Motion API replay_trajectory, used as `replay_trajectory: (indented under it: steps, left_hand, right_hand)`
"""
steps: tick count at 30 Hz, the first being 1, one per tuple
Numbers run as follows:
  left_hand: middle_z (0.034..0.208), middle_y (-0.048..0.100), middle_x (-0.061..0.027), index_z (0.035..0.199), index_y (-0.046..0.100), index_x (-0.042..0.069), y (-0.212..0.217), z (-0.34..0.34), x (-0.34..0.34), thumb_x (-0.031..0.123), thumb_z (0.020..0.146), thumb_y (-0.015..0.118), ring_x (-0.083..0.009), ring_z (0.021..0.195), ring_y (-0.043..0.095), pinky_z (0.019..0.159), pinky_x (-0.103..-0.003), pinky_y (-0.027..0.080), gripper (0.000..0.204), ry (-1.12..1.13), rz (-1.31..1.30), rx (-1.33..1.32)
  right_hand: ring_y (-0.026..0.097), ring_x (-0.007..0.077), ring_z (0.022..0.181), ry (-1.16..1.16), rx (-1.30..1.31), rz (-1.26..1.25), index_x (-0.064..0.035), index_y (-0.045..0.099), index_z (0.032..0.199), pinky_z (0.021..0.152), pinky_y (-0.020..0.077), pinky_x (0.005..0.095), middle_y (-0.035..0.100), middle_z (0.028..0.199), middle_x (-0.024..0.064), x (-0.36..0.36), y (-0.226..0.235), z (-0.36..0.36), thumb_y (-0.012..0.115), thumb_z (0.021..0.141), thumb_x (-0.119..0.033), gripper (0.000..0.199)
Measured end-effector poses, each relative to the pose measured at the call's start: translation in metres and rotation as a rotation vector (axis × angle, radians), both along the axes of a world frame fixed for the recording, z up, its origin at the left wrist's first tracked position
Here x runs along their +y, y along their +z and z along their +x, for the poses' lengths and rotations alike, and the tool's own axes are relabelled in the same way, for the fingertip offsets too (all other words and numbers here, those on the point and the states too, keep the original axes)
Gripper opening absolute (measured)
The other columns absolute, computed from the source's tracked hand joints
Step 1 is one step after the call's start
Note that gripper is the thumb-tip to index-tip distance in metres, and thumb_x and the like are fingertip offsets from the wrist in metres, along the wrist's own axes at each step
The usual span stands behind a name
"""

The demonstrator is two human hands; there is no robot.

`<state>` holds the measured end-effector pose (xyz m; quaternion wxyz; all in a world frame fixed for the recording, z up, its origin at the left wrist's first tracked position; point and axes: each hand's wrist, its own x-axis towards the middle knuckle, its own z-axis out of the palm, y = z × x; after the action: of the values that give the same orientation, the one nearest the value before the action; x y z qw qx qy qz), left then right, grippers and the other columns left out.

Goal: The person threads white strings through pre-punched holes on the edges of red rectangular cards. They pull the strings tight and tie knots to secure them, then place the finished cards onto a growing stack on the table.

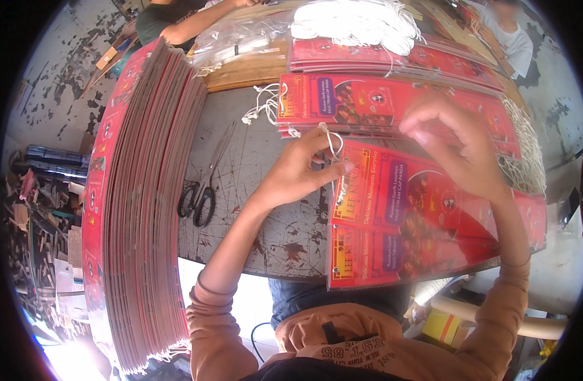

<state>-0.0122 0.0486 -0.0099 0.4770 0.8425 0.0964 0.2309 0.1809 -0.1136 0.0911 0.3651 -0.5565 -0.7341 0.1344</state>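
My left hand (302, 166) is closed at the corner of a red printed card (424, 187), with thumb and forefinger pinching a white string (334, 147) that loops up over the fingers. Over the middle of the same card hovers my right hand (453, 143), its fingers curled and the tips nearly together. Anything between those tips is too small to make out. Another red card (361, 257) lies partly under the first, at the table's near edge. Beyond them rests a pile of similar cards (393, 101), with knotted white strings (266, 105) hanging off its left end.
Black-handled scissors (199, 200) lie on the scratched grey table (278, 235). A long stack of red cards (142, 209) runs along the left. White string bundles (351, 28) sit on cards at the back. Two other people are across the table; one person's arm (196, 25) reaches over it.
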Motion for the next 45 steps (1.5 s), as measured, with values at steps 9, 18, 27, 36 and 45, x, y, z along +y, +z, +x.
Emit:
replay_trajectory:
  steps: [9, 18, 27, 36, 45]
  left_hand:
    - [0.076, 0.057, -0.0022, 0.104, 0.058, 0.001, 0.02, -0.005, -0.005, 0.024, 0.091, 0.06, -0.0057, 0.06, 0.055, 0.047, -0.021, 0.043, 0.026, 0.036, -0.712, -0.097]
    - [0.077, 0.059, -0.0005, 0.114, 0.057, -0.002, 0.027, -0.013, -0.005, 0.024, 0.09, 0.062, -0.0041, 0.051, 0.047, 0.044, -0.019, 0.037, 0.036, -0.221, -0.579, -0.017]
    - [0.083, 0.06, 0.0002, 0.103, 0.059, 0.006, 0.024, -0.012, 0.018, 0.023, 0.089, 0.062, -0.0006, 0.061, 0.046, 0.048, -0.017, 0.032, 0.022, 0.253, -0.63, -0.242]
    - [0.097, 0.06, -0.0097, 0.123, 0.047, -0.002, -0.023, -0.005, 0.069, 0.007, 0.084, 0.064, -0.0132, 0.08, 0.058, 0.065, -0.028, 0.049, 0.044, 0.576, 0.082, -0.081]
    - [0.097, 0.058, -0.0111, 0.113, 0.052, -0.001, -0.02, 0.002, 0.067, 0.001, 0.079, 0.063, -0.0174, 0.075, 0.058, 0.058, -0.03, 0.05, 0.036, 0.698, 0.367, -0.124]
  right_hand:
    - [0.06, 0.0277, 0.086, -0.341, -0.363, -0.24, -0.0004, 0.054, 0.1, 0.075, 0.0458, 0.0357, 0.059, 0.092, 0.0132, -0.073, -0.023, 0.047, 0.063, 0.086, -0.021, 0.026]
    - [0.044, 0.0239, 0.06, -0.494, -0.23, -0.304, 0.0019, 0.054, 0.086, 0.059, 0.0381, 0.0342, 0.051, 0.067, 0.0142, -0.095, -0.008, 0.06, 0.056, 0.091, -0.023, 0.026]
    - [0.057, 0.0293, 0.079, -0.349, -0.622, -0.079, -0.0002, 0.063, 0.097, 0.074, 0.0441, 0.0385, 0.062, 0.085, 0.0157, 0.014, 0.053, 0.081, 0.05, 0.094, -0.032, 0.035]
    - [0.051, 0.0332, 0.109, -0.508, -0.8, 0.06, -0.0067, 0.057, 0.118, 0.086, 0.0437, 0.0485, 0.054, 0.12, 0.0204, 0.071, -0.051, 0.042, 0.055, 0.089, -0.034, 0.04]
    - [0.051, 0.0285, 0.095, -0.441, -0.825, 0.124, -0.0039, 0.054, 0.12, 0.081, 0.0423, 0.0417, 0.053, 0.103, 0.0169, 0.064, -0.097, 0.014, 0.065, 0.082, -0.031, 0.048]
